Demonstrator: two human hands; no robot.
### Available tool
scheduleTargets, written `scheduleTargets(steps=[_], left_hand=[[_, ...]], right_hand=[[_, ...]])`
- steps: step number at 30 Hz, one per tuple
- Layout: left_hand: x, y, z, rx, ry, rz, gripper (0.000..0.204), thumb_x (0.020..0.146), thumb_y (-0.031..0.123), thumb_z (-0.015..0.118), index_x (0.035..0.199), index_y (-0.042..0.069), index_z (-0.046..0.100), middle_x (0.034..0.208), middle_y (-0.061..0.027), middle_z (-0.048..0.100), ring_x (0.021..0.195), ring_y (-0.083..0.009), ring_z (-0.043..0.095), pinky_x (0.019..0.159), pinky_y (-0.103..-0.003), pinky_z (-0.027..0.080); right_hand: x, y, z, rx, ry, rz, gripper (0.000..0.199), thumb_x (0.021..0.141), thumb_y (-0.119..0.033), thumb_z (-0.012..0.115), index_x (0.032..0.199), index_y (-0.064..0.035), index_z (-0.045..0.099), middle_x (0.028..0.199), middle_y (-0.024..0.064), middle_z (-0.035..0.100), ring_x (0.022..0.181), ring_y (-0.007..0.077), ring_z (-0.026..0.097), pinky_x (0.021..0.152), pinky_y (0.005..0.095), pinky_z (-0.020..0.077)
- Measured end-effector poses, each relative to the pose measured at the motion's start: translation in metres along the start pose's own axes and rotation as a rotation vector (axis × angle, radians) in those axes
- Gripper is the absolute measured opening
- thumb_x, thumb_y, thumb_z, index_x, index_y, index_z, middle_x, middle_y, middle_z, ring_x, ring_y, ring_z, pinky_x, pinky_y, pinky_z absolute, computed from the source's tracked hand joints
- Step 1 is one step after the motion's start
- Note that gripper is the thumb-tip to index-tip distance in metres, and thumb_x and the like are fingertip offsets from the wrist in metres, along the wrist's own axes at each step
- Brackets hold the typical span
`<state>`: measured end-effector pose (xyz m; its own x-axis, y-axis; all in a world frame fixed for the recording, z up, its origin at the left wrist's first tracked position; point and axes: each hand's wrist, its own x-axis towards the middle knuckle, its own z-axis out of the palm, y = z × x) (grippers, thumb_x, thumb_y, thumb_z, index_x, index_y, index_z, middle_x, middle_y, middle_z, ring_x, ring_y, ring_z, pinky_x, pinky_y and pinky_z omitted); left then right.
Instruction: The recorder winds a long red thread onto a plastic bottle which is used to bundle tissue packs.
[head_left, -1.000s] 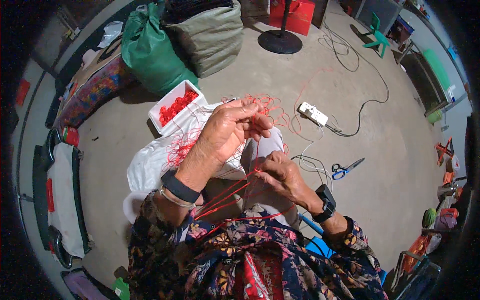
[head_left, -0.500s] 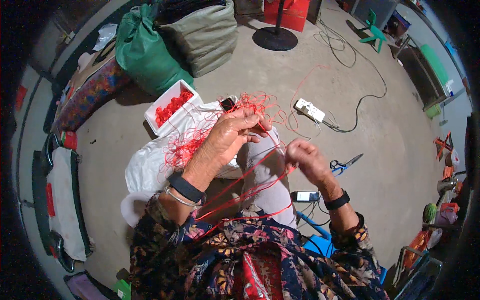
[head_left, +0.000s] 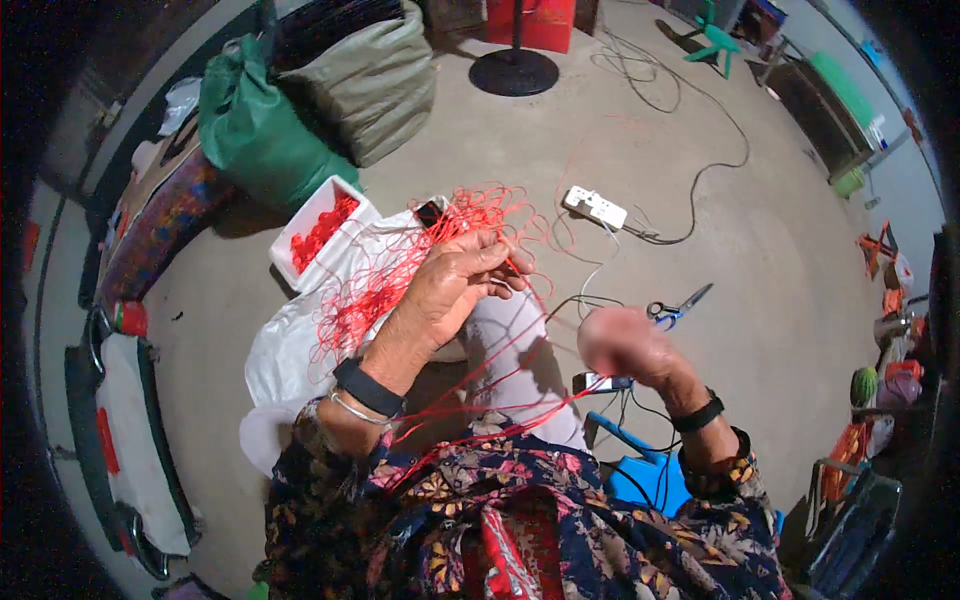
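Observation:
Between the thumb and fingers of my left hand [head_left: 465,285], a thin red cord [head_left: 513,268] is pinched above my knee. My right hand [head_left: 625,343] hangs to the right, curled and smeared by motion. Taut strands of the same cord stretch from my lap up to its underside; the exact hold is blurred. A loose tangle of red cord [head_left: 365,310] spreads beside my left hand over a white plastic sheet [head_left: 275,345]. Behind it, a white box [head_left: 359,206] contains bunched red pieces [head_left: 322,232].
Scissors [head_left: 680,307] lie on the floor beyond my right hand. A white power strip [head_left: 595,207] with trailing cables is farther off. Near my right forearm are a small dark device [head_left: 602,383] and a blue stool [head_left: 650,485]. Green sacking [head_left: 265,125] stands at the far left.
My right hand has moved right and down, away from the left, drawing the strands with it. My left hand keeps its pinch. The whole view has shifted slightly.

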<state>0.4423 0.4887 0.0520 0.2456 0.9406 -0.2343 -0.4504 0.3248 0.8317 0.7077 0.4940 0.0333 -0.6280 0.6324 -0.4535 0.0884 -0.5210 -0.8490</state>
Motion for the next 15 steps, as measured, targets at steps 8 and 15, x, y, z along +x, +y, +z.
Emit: scheduleTargets(steps=[8,15], left_hand=[[0.004,-0.007,0.006,-0.005,0.011,0.003,0.02,0.09,0.021,0.054,0.093,0.002,0.056,0.093,-0.0128,0.062,0.079,-0.0191,0.06,0.071,-0.03,0.046],[0.005,-0.012,0.014,-0.027,-0.021,0.0,0.019,0.091,0.021,0.053,0.09,0.002,0.056,0.091,-0.0119,0.063,0.077,-0.0192,0.061,0.07,-0.031,0.047]], right_hand=[[-0.026,-0.002,-0.03,0.09,-0.005,0.025,0.027,0.086,-0.027,0.061,0.086,-0.0004,0.06,0.086,0.0079,0.059,0.063,0.0104,0.052,0.041,0.0179,0.0374],[-0.027,0.005,-0.048,0.228,-0.138,-0.161,0.028,0.083,-0.025,0.066,0.096,-0.0008,0.062,0.095,0.009,0.06,0.092,0.0188,0.056,0.086,0.0319,0.0422]])
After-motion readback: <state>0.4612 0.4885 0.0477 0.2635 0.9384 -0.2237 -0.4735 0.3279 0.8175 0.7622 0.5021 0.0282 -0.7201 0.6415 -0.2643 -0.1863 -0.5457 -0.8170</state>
